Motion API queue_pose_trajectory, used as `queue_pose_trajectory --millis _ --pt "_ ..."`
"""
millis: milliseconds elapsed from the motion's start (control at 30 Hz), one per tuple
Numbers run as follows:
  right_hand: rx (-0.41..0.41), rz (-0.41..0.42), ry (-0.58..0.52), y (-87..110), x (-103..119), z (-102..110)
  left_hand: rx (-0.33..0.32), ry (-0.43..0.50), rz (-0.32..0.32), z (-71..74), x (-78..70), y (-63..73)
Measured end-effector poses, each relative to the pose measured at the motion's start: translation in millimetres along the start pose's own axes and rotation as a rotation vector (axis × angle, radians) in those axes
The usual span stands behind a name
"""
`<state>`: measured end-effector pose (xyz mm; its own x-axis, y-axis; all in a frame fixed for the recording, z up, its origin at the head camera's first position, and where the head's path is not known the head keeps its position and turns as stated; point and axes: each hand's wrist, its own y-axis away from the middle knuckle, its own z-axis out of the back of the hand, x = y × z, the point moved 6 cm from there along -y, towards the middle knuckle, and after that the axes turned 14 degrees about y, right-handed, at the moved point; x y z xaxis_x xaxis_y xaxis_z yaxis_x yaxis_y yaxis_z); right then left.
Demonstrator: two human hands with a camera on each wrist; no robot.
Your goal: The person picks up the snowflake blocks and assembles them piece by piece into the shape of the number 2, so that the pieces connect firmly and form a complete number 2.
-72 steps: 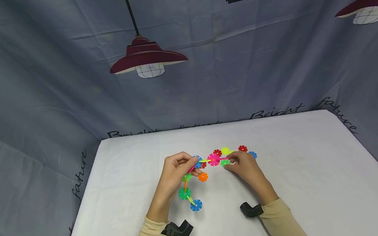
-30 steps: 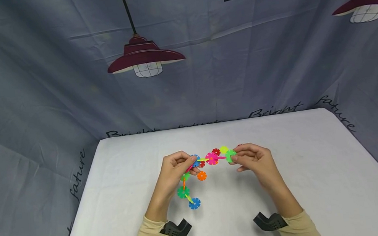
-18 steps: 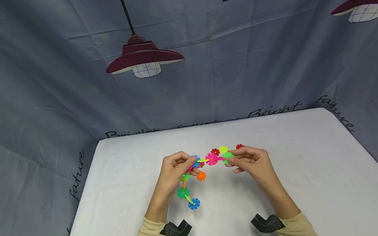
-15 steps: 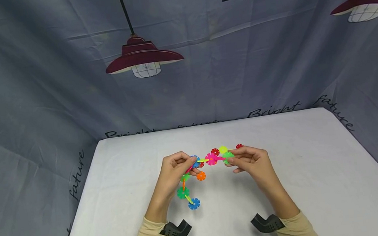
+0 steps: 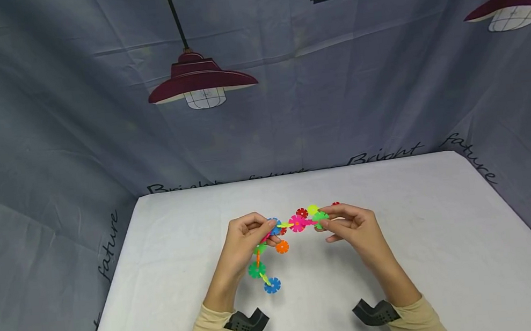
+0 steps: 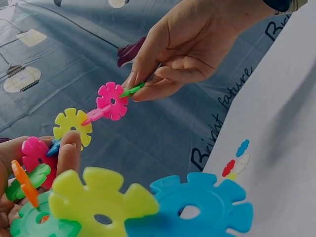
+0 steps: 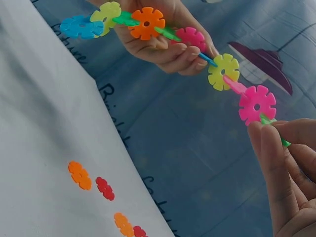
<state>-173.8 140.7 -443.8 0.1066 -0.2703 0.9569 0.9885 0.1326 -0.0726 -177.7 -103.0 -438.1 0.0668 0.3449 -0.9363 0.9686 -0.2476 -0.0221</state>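
Over the white table (image 5: 202, 210), the left hand (image 5: 247, 236) is pinching the disc chain (image 5: 293, 224) while, at 3 o'clock from there, the right hand (image 5: 354, 223) is gripping the green end disc (image 5: 320, 217).

Head view: I read even, moderate light, brightest on the white tabletop (image 5: 428, 234); the blue-grey backdrop (image 5: 360, 96) is duller, its folds making soft light and dark bands. I cannot place the source. Faint, soft-edged shadows lie on the tabletop below the left hand (image 5: 249, 237) and right hand (image 5: 351, 221). The wide lens makes the backdrop's sides lean outward toward the frame edges; finger detail is soft.

Both wrist views I log as dimmer, with a cool cast. Left wrist: a diffuse shadow crosses the tabletop at right; the blue disc (image 6: 217, 207) looms large at bottom. Right wrist: a broad, blurry shadow at upper left; backdrop lettering at lower centre is soft.
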Motion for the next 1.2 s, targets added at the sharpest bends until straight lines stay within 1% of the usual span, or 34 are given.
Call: queue_pose_trajectory --millis 200,533,633,767,867,1000,1100,1200 --pt "0.008 0.004 -0.009 -0.4 -0.4 -0.6 -0.02 -0.011 0.002 0.1 -1.7 0.7" --pt "-0.004 -0.004 0.047 -3.2 -3.5 2.0 -0.024 -0.01 -0.003 1.7 -2.7 0.2" --pt "-0.02 -0.016 0.068 -6.7 -9.1 6.6 -0.023 -0.01 -0.007 2.1 -3.3 0.4" --pt "-0.045 -0.063 0.12 -15.7 -28.0 18.3 -0.02 -0.01 -0.008 2.3 -3.0 0.3" --pt "-0.053 -0.122 0.212 -22.6 -48.4 26.5 -0.019 -0.011 -0.008 2.5 -2.4 0.1" --pt "-0.041 -0.189 0.429 -30.7 -76.7 29.5 -0.018 -0.01 -0.003 2.6 -1.8 0.4" --pt "-0.031 -0.215 0.577 -35.9 -93.0 27.4 -0.015 -0.007 0.0 2.2 -1.7 0.8" --pt "-0.046 -0.222 0.674 -39.8 -100.2 25.6 -0.012 -0.005 -0.003 1.4 -2.0 1.0"
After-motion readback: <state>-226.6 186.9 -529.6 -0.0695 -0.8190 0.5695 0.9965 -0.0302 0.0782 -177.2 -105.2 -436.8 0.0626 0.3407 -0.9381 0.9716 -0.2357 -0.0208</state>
